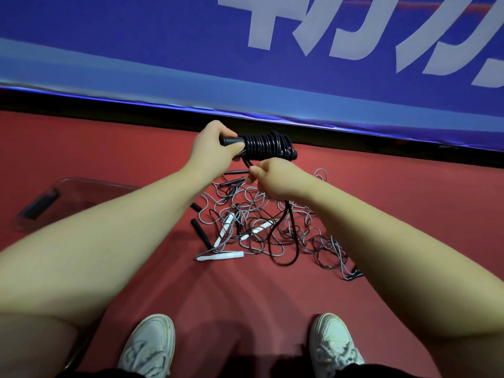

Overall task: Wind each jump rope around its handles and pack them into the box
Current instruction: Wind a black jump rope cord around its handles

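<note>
— What is hard to make out?
— The clear box [92, 181] at left is faint, partly behind the forearm.
— And the fingers?
— The left hand [215, 145] curls round the handles of the black jump rope [266, 146], held above the tangled pile [272, 227]. The right hand [275, 181] pinches its loose strand just below the coils.

I'm looking at red floor [381, 203] here, with a blue banner [136, 50] bearing big white lettering [354, 31] along the far side.
</note>
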Tool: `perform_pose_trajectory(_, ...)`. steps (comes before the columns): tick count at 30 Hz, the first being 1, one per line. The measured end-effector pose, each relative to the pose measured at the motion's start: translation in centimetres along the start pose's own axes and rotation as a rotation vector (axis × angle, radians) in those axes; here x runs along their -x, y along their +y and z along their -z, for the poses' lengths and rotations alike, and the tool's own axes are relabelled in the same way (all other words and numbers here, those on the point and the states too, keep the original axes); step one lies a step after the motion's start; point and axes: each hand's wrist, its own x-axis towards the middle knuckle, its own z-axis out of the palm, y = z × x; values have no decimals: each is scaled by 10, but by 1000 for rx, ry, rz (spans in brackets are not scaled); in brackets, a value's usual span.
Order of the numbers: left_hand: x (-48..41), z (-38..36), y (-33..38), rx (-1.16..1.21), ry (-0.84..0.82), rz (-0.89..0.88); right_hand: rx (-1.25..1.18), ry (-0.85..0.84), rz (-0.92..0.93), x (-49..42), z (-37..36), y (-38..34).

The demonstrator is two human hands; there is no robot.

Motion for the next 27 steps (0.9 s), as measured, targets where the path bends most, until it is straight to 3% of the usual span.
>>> perform_pose_trajectory(2,2,-2,0,-121,-1,-98,109,-13,-29,0,0,-5)
perform_pose_trajectory(4,4,-3,1,-252,1,-211,51,-65,-91,1,0,-10)
perform_pose_trajectory(8,2,1,-7,-365,-4,-341,-565,-227,-277,8,4,-12)
perform_pose_trajectory(10,2,4,-12,-406,-31,-394,-704,-296,-303,11,6,-12)
perform_pose_trajectory(14,2,5,-17,-522,-111,-476,-622,-346,-284,15,11,-16)
perform_pose_trajectory(20,2,12,-18,-443,-185,-504,-527,-275,-324,9,40,-9)
perform_pose_trajectory(27,8,10,-8,-565,-408,-738,-841,-442,-478,12,54,14)
